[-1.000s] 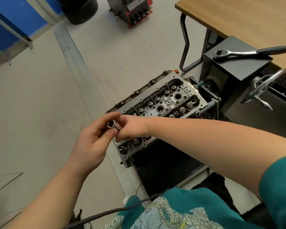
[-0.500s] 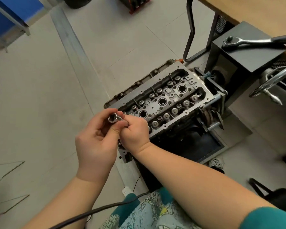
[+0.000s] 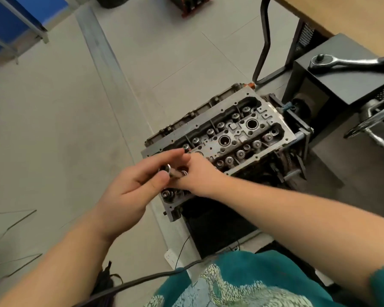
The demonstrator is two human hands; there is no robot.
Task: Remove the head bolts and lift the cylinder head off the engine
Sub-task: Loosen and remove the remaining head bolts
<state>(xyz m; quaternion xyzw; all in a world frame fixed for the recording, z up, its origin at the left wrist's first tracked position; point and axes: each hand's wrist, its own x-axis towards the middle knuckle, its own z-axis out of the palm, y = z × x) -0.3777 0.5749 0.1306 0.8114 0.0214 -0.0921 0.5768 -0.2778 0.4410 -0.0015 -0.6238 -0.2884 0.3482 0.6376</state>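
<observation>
Head view: left hand and right hand both pinch a small socket just above the cylinder head; a slip could drop it into an open bore.

Bright, even indoor light; soft shadows (wide-angle bending at edges); hands motion-blurred.

Teal patterned shirt, short sleeves.

Grey cylinder head, black box, teal patterned shirt, blue frame.
</observation>
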